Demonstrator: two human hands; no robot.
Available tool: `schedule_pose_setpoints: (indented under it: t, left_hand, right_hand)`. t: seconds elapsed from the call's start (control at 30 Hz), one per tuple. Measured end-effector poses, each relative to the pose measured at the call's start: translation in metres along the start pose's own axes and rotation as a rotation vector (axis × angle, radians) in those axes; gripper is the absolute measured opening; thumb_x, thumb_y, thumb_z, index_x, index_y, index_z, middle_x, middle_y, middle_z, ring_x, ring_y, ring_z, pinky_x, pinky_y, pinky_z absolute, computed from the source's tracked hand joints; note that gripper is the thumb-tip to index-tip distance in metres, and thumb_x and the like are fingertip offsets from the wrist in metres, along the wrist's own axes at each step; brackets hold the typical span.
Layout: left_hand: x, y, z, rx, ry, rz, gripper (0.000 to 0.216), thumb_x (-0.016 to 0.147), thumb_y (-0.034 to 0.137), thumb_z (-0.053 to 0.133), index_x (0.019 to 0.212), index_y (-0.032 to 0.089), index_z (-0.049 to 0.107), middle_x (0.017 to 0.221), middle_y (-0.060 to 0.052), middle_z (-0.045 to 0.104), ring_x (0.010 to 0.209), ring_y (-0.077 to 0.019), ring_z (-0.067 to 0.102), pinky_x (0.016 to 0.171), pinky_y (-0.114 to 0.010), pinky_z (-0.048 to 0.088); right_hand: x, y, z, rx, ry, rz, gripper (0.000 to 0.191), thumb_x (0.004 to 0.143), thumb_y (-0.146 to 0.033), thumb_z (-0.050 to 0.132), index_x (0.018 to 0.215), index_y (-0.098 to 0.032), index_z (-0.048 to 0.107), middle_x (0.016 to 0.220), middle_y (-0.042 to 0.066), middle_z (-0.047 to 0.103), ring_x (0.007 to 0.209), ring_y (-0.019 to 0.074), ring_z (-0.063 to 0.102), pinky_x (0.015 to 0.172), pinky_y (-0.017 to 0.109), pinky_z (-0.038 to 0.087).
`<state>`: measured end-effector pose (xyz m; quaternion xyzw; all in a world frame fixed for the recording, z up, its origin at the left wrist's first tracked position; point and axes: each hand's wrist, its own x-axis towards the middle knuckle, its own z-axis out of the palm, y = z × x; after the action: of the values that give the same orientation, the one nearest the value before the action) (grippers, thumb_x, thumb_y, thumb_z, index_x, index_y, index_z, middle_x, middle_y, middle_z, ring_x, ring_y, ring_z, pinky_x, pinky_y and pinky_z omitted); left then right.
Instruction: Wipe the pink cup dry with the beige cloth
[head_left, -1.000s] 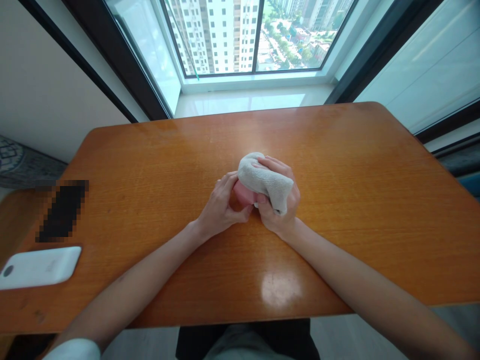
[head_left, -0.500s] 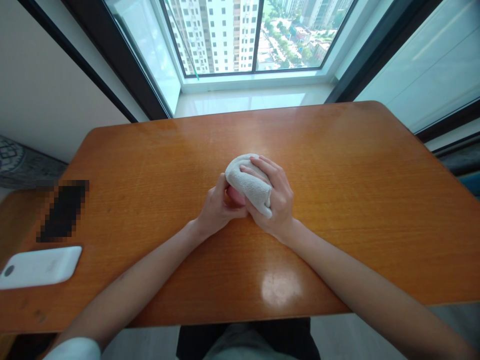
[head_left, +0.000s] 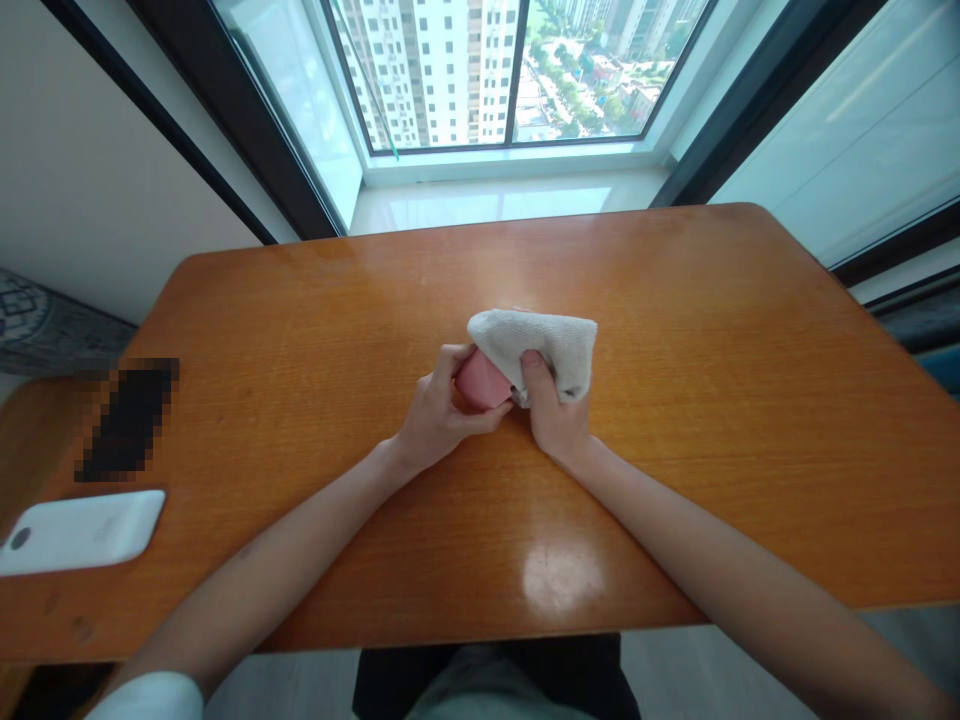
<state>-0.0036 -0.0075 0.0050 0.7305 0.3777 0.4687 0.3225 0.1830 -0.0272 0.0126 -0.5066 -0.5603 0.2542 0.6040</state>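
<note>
Between thumb and fingers, my left hand (head_left: 441,410) grips a small pink object with smooth rounded sides (head_left: 481,382); the cloth hides much of it, and I cannot make out its kind. A folded white cloth (head_left: 551,340) covers its upper right side. My right hand (head_left: 556,410) is closed on the cloth, thumb on top and the other fingers hidden beneath. Both hands meet over the middle of the wooden table (head_left: 337,330).
On the table's left side lies a white phone-like slab (head_left: 86,532) with a dark round spot. A blurred-out dark patch (head_left: 131,420) sits just beyond it. Behind the far table edge is a window (head_left: 510,80) with a pale sill.
My right hand has turned and shifted, so its thumb now lies on top of the cloth. The cloth has moved right and spread flatter, showing more of the pink object.
</note>
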Motion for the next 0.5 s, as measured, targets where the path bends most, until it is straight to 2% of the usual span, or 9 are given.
schedule_pose_setpoints:
  t: [0.1,0.2,0.37,0.5]
  left_hand:
    - [0.0,0.002,0.0,-0.004,-0.009,-0.022,0.064,0.083,0.045,0.094,0.131,0.023,0.057,0.112,-0.005,0.078,0.089,-0.0183,0.074,0.078,-0.027,0.059]
    - [0.001,0.004,0.001,-0.019,0.002,-0.044,0.064,0.084,0.047,0.093,0.129,0.023,0.056,0.111,-0.006,0.079,0.086,-0.0179,0.074,0.075,-0.026,0.058]
    - [0.0,0.005,0.002,-0.014,0.015,-0.023,0.061,0.085,0.045,0.093,0.127,0.024,0.054,0.107,-0.004,0.079,0.08,-0.0158,0.072,0.07,-0.024,0.055]
    - [-0.001,0.006,0.0,-0.018,0.0,-0.005,0.062,0.089,0.046,0.093,0.132,0.023,0.055,0.116,-0.009,0.081,0.091,-0.02,0.079,0.076,-0.027,0.06]
  right_hand:
    - [0.003,0.001,0.001,0.117,0.053,0.209,0.049,0.102,-0.074,0.066,0.099,-0.027,0.078,0.096,0.007,0.084,0.103,0.0288,0.082,0.093,0.043,0.069]
    - [0.011,0.0,0.001,0.217,0.049,0.341,0.051,0.099,-0.075,0.068,0.09,-0.025,0.073,0.085,0.005,0.079,0.089,0.0253,0.079,0.077,0.035,0.066]
    - [0.017,-0.001,-0.001,0.283,0.073,0.434,0.052,0.092,-0.075,0.074,0.081,-0.025,0.064,0.07,0.0,0.067,0.062,0.0168,0.062,0.051,0.027,0.048]
    - [0.016,-0.003,-0.001,0.311,0.072,0.473,0.055,0.089,-0.077,0.076,0.077,-0.026,0.061,0.062,-0.004,0.059,0.05,0.0131,0.048,0.042,0.027,0.036]
